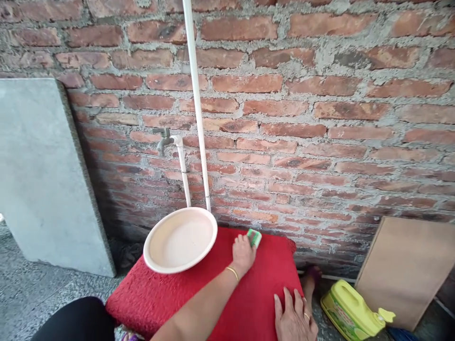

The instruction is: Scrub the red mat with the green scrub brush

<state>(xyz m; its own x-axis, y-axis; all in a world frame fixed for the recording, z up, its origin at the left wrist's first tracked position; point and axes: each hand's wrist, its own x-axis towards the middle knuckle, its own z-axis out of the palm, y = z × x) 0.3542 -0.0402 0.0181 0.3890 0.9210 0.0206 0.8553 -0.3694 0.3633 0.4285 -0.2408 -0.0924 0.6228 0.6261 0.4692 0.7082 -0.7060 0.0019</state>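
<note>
A red cloth (270,279) covers a low table by the brick wall. My left hand (243,255), with a gold bangle at its wrist, reaches to the far part of the cloth. Its fingers are closed on a small green-and-white packet (254,237), partly hidden by the hand; what is in it I cannot tell. Nearer to me, my right hand (294,318) lies flat on the cloth near the right edge, fingers spread, a ring on one. Left of my left hand sits a wide cream basin (181,239), no object visible in it.
Behind the basin, a tap (164,141) on a white pipe and a taller white pipe (196,94) stand against the wall. A grey slab (53,175) leans at left. Right of the table are a yellow jug (350,308), a cardboard sheet (405,270) and my foot (313,274).
</note>
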